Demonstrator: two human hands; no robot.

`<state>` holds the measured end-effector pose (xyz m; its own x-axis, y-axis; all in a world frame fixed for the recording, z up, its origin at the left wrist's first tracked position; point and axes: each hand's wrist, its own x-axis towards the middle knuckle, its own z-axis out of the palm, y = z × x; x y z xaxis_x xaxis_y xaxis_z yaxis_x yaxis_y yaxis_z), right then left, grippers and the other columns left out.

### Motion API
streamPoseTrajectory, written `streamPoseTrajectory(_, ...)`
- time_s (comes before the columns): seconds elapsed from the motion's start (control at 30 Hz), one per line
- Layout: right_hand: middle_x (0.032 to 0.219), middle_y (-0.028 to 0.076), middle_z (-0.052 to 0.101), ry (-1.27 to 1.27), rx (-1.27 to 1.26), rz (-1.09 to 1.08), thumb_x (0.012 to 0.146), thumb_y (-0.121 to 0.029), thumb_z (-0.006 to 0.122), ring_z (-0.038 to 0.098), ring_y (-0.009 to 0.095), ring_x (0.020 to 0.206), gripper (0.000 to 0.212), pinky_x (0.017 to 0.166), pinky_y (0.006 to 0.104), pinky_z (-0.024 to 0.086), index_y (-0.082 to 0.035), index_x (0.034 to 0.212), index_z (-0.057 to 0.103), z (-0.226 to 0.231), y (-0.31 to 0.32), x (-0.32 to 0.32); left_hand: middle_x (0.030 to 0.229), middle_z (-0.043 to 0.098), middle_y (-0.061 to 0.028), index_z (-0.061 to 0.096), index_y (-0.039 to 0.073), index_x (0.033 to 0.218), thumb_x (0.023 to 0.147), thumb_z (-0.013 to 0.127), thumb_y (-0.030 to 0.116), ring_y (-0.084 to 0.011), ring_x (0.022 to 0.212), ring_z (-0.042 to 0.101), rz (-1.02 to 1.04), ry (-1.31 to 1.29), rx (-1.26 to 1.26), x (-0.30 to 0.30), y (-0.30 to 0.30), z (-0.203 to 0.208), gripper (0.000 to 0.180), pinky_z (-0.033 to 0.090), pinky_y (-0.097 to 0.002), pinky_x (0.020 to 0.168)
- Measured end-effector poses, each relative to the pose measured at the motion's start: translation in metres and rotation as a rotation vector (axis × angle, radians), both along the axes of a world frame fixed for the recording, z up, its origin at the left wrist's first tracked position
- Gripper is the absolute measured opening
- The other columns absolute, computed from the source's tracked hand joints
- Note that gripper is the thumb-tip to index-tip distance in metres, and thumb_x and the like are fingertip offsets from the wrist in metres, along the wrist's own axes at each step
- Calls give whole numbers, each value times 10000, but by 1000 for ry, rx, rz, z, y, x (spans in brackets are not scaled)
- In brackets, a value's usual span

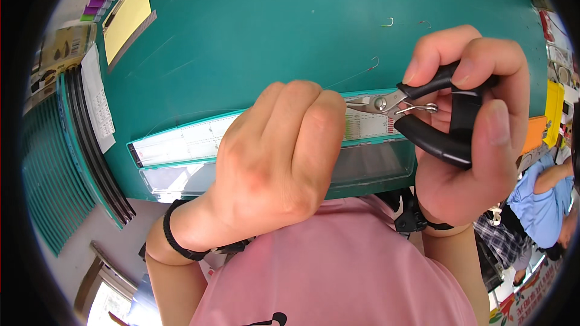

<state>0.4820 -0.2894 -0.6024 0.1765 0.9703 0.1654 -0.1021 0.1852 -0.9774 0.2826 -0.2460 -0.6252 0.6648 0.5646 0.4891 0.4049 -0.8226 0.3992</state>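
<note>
My right hand (477, 139) grips small pliers (379, 104) with black handles and a wire spring, the handles spread apart. Their metal tips reach the knuckles of my left hand (275, 151). That hand is closed, back upward, its fingertips and anything between them hidden. A thin line runs from a fish hook (374, 62) toward the left hand. Beneath both hands lies a long teal-edged case (181, 143) with a white marked insert and a row of fine coloured strands (380, 124). Its clear lid (374, 166) is folded open toward me.
Further fish hooks (388, 22) lie spread on the green table (241, 30). At the left are a yellow notepad (128, 18), a white paper (96, 96) and a stack of teal and black strips (66, 157). A person in blue (541, 199) is off to the right.
</note>
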Motion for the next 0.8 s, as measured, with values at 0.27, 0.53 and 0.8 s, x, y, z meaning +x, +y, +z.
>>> streamPoseTrajectory(0.27,974,246,554,-188,146,18,1043,-354,415,520,174,758,332,666,268,476,-22,1057,423,-7,6,0,868,603,-176,549,-53,1053,708,633,-236,-321,715,601,-6,82,-217,-3,-7,18,400,515,-364,615)
streamPoseTrajectory(0.53,938,208,599,-343,40,28,1039,-302,407,481,136,696,272,622,251,415,-40,986,457,-10,-11,0,935,653,-168,616,-35,1082,730,721,-140,-310,738,605,-15,161,-221,-30,-9,16,382,503,-385,636)
streamPoseTrajectory(0.8,930,170,614,-422,18,48,1010,-289,423,427,86,656,261,590,220,362,-33,989,470,-22,-7,-8,1273,569,-170,693,55,1217,634,840,109,-360,1124,538,35,292,-216,-27,-26,6,604,454,-453,901)
